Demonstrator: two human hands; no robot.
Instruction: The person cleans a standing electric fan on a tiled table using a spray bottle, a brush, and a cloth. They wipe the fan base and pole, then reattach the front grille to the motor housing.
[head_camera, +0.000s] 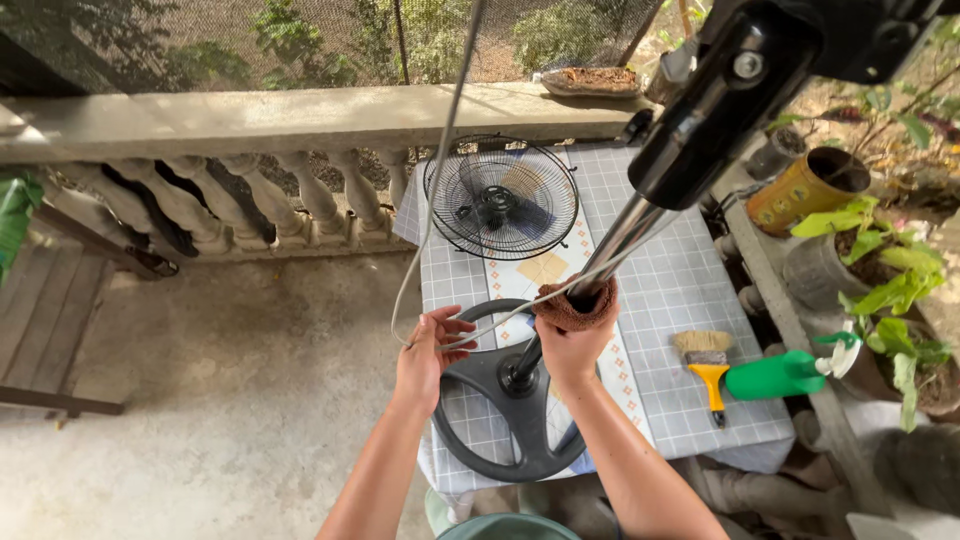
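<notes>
A fan stand rises from a round dark base on the tiled table; its chrome pole leads up to a black upper tube close to the camera. My right hand grips the pole low down through a brown cloth. To the left of the base, my left hand pinches the thin grey power cord, which loops up past the camera. A black wire fan guard lies flat at the table's far end.
A yellow-handled brush and a green spray bottle lie on the table's right side. Potted plants and a yellow pot stand to the right. A concrete balustrade runs behind; a wooden bench sits left.
</notes>
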